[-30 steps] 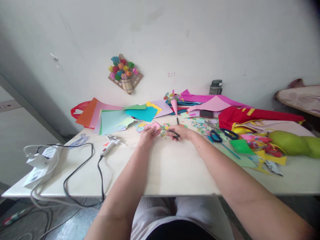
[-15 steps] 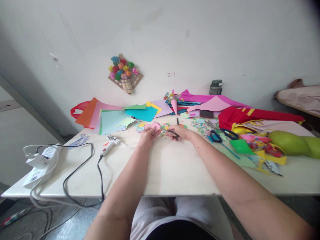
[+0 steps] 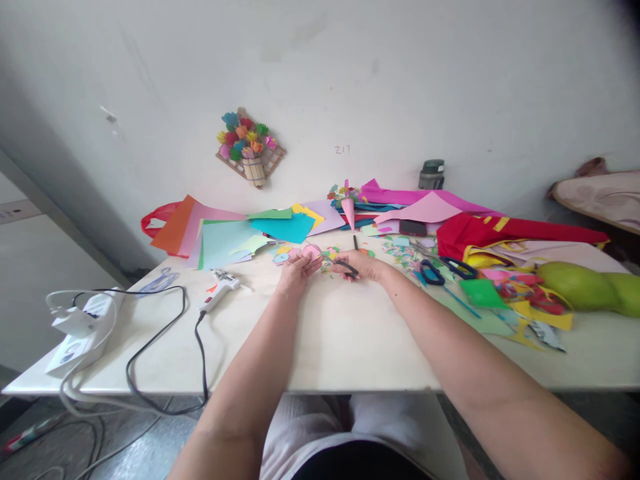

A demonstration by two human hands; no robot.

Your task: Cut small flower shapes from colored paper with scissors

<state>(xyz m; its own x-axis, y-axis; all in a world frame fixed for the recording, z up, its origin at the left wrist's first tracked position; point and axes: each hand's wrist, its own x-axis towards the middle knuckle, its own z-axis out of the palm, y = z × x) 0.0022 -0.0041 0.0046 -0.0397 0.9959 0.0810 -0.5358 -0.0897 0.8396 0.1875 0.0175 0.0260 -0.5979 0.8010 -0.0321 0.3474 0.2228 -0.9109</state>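
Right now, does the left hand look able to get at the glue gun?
Probably yes: the glue gun lies left of the left hand, with nothing visible standing between them. That hand holds pink paper, though, so it may need freeing first.

Scissors hndls (image 3: 353, 272) blk plas.; pink ppr (image 3: 311, 251) matt; tbltop (image 3: 360, 333) smooth, semi-gloss.

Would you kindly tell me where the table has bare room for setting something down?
Bare cream tabletop lies between the left forearm and right forearm, and between the white glue gun and left forearm. Crowded: the back, with coloured paper sheets, and the right, around dark-blue-handled scissors.
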